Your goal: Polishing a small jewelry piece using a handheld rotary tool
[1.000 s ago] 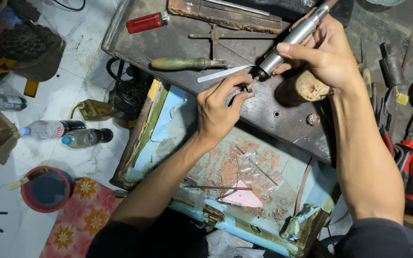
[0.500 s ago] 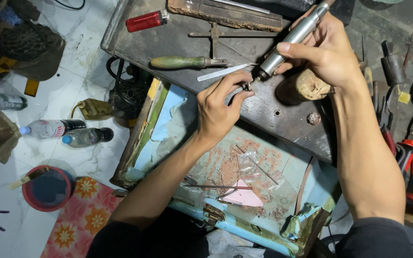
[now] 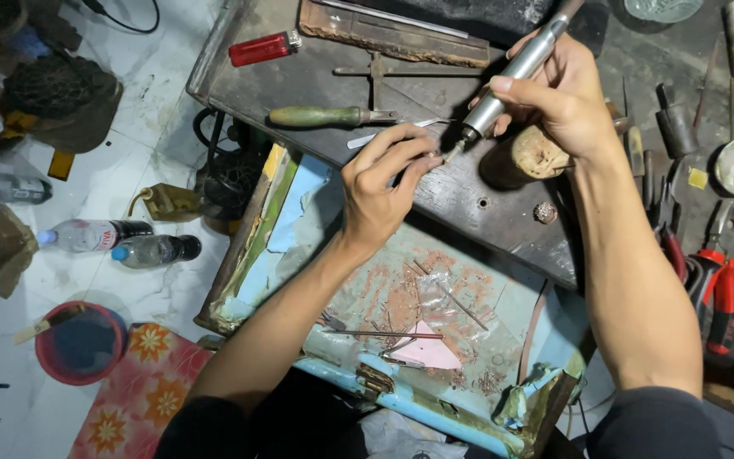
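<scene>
My right hand (image 3: pixel 564 100) grips a silver rotary handpiece (image 3: pixel 516 70) like a pen, its tip pointing down-left. My left hand (image 3: pixel 381 189) pinches a tiny workpiece (image 3: pixel 439 155) between thumb and fingertips, right at the tool's tip; the piece is too small to make out. Both hands hover over a dark metal bench top (image 3: pixel 324 81). A wooden peg (image 3: pixel 530 155) sticks out just under my right hand.
On the bench lie a green-handled tool (image 3: pixel 320 116), a red lighter (image 3: pixel 261 48) and a worn wooden block (image 3: pixel 388 34). An open pale-blue drawer (image 3: pixel 401 314) holds metal scraps and a pink paper. Red-handled pliers (image 3: pixel 719 285) lie right. Bottles (image 3: pixel 121 242) and a red bowl (image 3: pixel 78 344) sit on the floor.
</scene>
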